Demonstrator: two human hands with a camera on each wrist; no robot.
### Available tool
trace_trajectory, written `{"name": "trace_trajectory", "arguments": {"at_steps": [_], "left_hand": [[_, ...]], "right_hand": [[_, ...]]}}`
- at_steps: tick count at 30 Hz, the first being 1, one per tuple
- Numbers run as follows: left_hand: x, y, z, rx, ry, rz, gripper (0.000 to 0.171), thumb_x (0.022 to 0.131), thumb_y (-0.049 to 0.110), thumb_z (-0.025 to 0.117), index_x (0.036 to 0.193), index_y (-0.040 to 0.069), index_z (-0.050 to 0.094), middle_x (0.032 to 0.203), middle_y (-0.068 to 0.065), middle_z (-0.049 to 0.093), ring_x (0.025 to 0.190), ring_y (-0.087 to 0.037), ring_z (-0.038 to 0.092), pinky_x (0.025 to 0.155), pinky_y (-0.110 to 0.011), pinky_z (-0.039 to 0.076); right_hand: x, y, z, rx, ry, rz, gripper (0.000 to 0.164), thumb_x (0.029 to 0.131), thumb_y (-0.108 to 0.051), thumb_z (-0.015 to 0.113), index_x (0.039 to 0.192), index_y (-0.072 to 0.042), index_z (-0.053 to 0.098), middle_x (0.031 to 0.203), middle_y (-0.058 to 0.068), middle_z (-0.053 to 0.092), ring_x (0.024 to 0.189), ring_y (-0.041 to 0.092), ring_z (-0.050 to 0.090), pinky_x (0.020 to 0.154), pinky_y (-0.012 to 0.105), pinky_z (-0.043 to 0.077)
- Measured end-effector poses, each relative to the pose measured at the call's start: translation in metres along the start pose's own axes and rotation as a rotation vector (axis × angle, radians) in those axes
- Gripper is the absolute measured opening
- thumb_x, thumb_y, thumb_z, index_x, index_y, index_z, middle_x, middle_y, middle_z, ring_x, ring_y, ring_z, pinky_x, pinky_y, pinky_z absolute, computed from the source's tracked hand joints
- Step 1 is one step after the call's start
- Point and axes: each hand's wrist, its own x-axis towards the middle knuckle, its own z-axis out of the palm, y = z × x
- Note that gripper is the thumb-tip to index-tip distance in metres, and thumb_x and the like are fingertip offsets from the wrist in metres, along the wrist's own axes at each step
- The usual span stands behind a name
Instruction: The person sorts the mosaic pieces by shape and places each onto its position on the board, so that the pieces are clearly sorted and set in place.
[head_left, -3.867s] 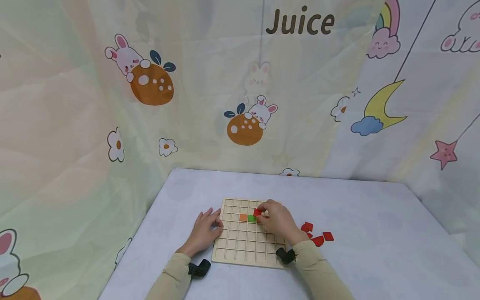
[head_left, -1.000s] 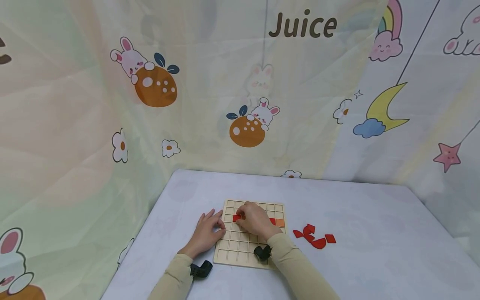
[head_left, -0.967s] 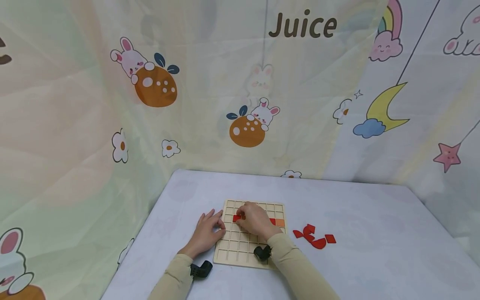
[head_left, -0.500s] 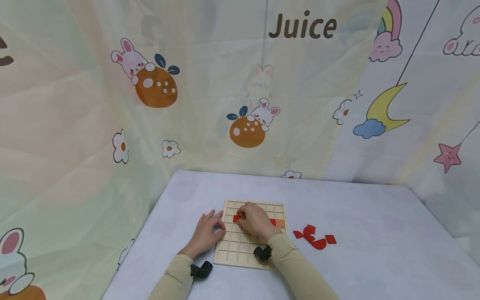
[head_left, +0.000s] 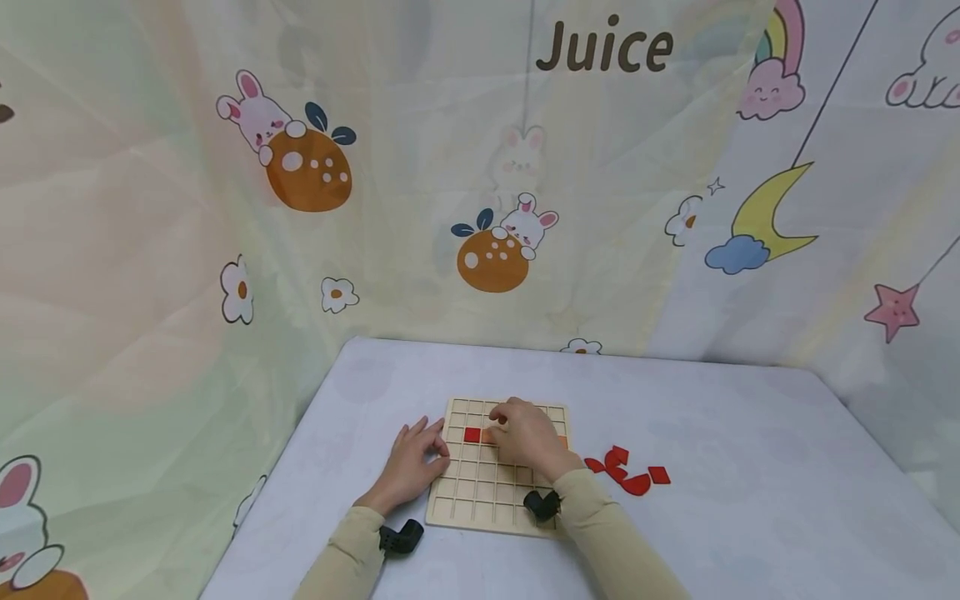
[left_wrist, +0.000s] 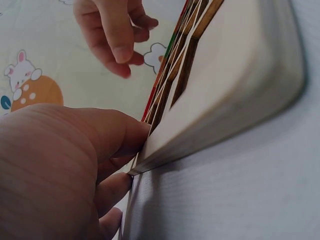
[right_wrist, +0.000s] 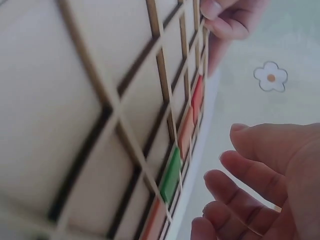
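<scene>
A wooden grid board [head_left: 465, 510] lies on the table. My left hand [head_left: 411, 465] holds its left edge, and the left wrist view shows the thumb on top and a finger below the edge. Over the upper part of the board hovers my right hand [head_left: 529, 438], fingers loosely bent with nothing between them. In one row sit a red square tile [head_left: 472, 435] at the left, an orange tile [right_wrist: 186, 131] and a green tile [right_wrist: 171, 175]. Another orange tile [head_left: 562, 442] shows at the row's right end. My right hand hides the row's middle in the head view.
Right of the board lie several loose red pieces [head_left: 617, 468], among them a half-round piece [head_left: 637, 485] and a square piece [head_left: 659, 475]. The white table [head_left: 750, 500] meets a printed cloth backdrop [head_left: 405, 250] at its far edge.
My right hand has let go of the red square tile, now lying in the grid, and moved right and upward off it. My left hand stays at the board's edge.
</scene>
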Motion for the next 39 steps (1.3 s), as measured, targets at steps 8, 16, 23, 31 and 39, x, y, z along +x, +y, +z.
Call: {"name": "trace_trajectory", "arguments": {"at_steps": [8,16,23,31,39], "left_hand": [[-0.001,0.000,-0.001,-0.004,0.010,0.002,0.019,0.085,0.014,0.070,0.077,0.026,0.057,0.148,-0.014,0.047,0.144,-0.039,0.026,0.118,-0.057,0.005],[-0.001,-0.002,-0.001,0.011,0.015,-0.006,0.020,0.086,0.014,0.070,0.077,0.025,0.057,0.148,-0.013,0.047,0.144,-0.038,0.026,0.119,-0.056,0.005],[-0.002,-0.003,-0.001,0.000,0.011,-0.019,0.021,0.086,0.015,0.071,0.077,0.026,0.057,0.149,-0.011,0.046,0.145,-0.037,0.025,0.119,-0.055,0.004],[-0.004,-0.004,0.000,0.006,0.020,-0.009,0.020,0.085,0.014,0.071,0.077,0.025,0.056,0.148,-0.013,0.047,0.144,-0.039,0.026,0.118,-0.057,0.005],[-0.001,-0.002,0.001,0.020,0.011,0.000,0.020,0.086,0.015,0.070,0.077,0.026,0.056,0.148,-0.013,0.047,0.144,-0.039,0.026,0.119,-0.057,0.005]], "right_hand": [[-0.011,0.013,-0.014,0.004,0.009,0.061,0.020,0.088,-0.026,0.072,0.103,-0.012,0.073,0.090,-0.004,0.062,0.078,0.013,0.057,0.068,0.030,0.051],[-0.027,0.025,-0.025,0.010,0.021,0.120,0.022,0.086,-0.026,0.075,0.103,-0.013,0.073,0.091,-0.003,0.064,0.080,0.014,0.058,0.070,0.032,0.052],[-0.038,0.037,-0.031,0.015,0.035,0.165,0.020,0.085,-0.024,0.075,0.102,-0.012,0.074,0.093,-0.002,0.066,0.082,0.014,0.060,0.071,0.033,0.053],[-0.051,0.055,-0.038,0.029,0.042,0.198,0.020,0.086,-0.023,0.072,0.102,-0.012,0.073,0.088,-0.004,0.063,0.076,0.014,0.055,0.065,0.031,0.049],[-0.069,0.081,-0.057,-0.027,0.042,0.260,0.025,0.087,-0.023,0.073,0.108,-0.010,0.071,0.100,0.003,0.067,0.081,0.019,0.059,0.070,0.038,0.054]]}}
